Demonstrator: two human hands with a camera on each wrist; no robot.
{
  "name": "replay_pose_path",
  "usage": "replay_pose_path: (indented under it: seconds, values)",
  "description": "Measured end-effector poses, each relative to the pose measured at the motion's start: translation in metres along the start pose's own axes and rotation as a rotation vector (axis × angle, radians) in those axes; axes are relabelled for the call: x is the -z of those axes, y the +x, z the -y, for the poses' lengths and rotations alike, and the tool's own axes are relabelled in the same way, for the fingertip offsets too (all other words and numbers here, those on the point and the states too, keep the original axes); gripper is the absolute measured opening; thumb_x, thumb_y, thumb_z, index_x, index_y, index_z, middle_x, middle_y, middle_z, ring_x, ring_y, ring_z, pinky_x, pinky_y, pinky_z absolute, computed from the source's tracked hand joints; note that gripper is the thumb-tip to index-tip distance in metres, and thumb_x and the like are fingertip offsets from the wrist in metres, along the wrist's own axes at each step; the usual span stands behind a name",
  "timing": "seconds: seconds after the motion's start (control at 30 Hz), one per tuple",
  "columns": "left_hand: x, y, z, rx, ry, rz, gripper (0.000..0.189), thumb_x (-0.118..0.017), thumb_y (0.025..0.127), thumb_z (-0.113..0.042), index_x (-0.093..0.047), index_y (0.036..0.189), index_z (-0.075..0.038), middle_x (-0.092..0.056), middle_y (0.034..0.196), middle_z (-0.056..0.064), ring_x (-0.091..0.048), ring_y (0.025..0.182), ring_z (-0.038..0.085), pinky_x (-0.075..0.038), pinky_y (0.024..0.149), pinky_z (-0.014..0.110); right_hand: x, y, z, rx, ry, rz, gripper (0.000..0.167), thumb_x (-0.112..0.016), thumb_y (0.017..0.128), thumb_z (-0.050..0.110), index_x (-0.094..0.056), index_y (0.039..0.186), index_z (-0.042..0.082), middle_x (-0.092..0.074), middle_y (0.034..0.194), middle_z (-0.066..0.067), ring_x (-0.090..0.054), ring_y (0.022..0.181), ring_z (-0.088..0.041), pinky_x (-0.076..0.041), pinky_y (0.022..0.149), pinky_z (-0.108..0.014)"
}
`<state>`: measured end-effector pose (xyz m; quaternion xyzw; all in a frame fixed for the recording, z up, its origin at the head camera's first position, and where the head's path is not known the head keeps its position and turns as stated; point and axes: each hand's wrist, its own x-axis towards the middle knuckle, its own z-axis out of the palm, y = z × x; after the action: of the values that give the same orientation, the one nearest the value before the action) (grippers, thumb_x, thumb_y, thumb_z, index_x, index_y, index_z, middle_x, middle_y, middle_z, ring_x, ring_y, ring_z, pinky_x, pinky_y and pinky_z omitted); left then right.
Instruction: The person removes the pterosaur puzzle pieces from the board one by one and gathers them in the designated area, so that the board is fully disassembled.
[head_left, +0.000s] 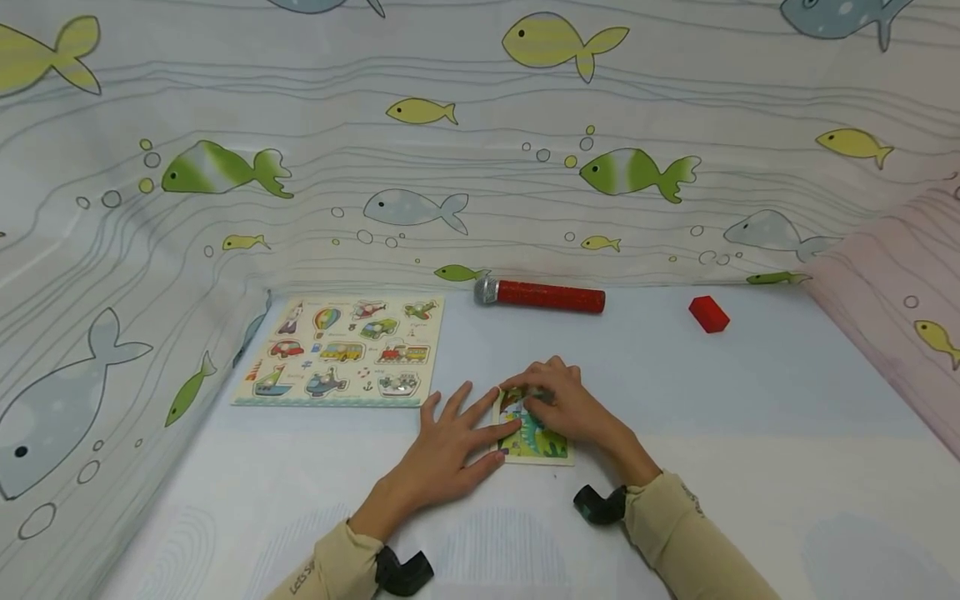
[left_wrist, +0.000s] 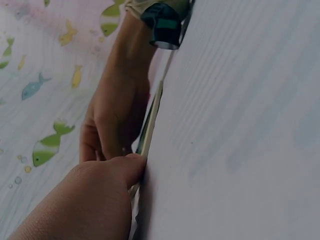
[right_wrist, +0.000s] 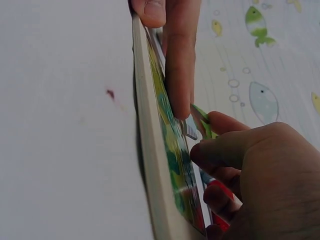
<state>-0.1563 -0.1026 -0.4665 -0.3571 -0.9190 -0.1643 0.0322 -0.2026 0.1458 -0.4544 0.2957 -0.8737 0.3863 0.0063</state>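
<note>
A small dinosaur picture puzzle board point(head_left: 534, 447) lies flat on the table between the hands. My left hand point(head_left: 448, 452), its fingers spread and mostly straight, rests along the board's left side, with fingertips over the picture. From the right, my right hand point(head_left: 576, 410) reaches over the upper part of the board. In the right wrist view its thumb and fingers pinch a thin green puzzle piece point(right_wrist: 202, 119), tilted up from the board. The left forefinger point(right_wrist: 180, 75) touches the picture close by. In the head view the right fingers hide most of that piece.
A larger peg puzzle with vehicles point(head_left: 363, 337) lies at the left. Behind the hands is a red toy microphone point(head_left: 551, 297) with a silver head. A red block point(head_left: 708, 314) sits at the back right. Fish-print cloth walls point(head_left: 495, 150) enclose the table.
</note>
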Motion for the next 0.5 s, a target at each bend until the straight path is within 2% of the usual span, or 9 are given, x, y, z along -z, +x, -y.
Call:
replay_pose_path:
  seconds: [0.2,0.33,0.5]
  values:
    - [0.0007,0.0023,-0.0004,-0.005,-0.011,0.000,0.043,-0.045,0.104,-0.054,-0.052,0.146,-0.046,-0.031,0.168,0.000,-0.022,0.155,0.042,-0.012,0.113,0.069,0.0004,-0.0002,-0.0010,-0.025,0.067,-0.040,0.029,-0.067,0.097,0.011,-0.074,0.121,0.025,-0.071,0.098,0.009,-0.047,0.088,-0.014,-0.022,0.082,-0.041]
    - [0.0010,0.0017,-0.0004,-0.001,-0.007,-0.001,0.043,-0.046,0.104,-0.053,-0.052,0.146,-0.046,-0.032,0.168,0.000,-0.023,0.155,0.043,-0.012,0.113,0.070,-0.0005,0.0002,-0.0010,-0.053,0.118,-0.059,0.028,-0.066,0.098,0.012,-0.074,0.121,0.025,-0.072,0.104,0.009,-0.050,0.090,-0.013,-0.024,0.084,-0.041]
    - [0.0000,0.0001,-0.0006,0.006,-0.017,0.001,0.043,-0.047,0.104,-0.052,-0.051,0.146,-0.047,-0.033,0.167,0.001,-0.023,0.155,0.043,-0.012,0.112,0.071,0.0026,0.0001,-0.0030,-0.100,0.181,-0.098,0.026,-0.062,0.100,0.011,-0.074,0.122,0.021,-0.073,0.115,0.004,-0.052,0.094,-0.014,-0.041,0.085,-0.037]
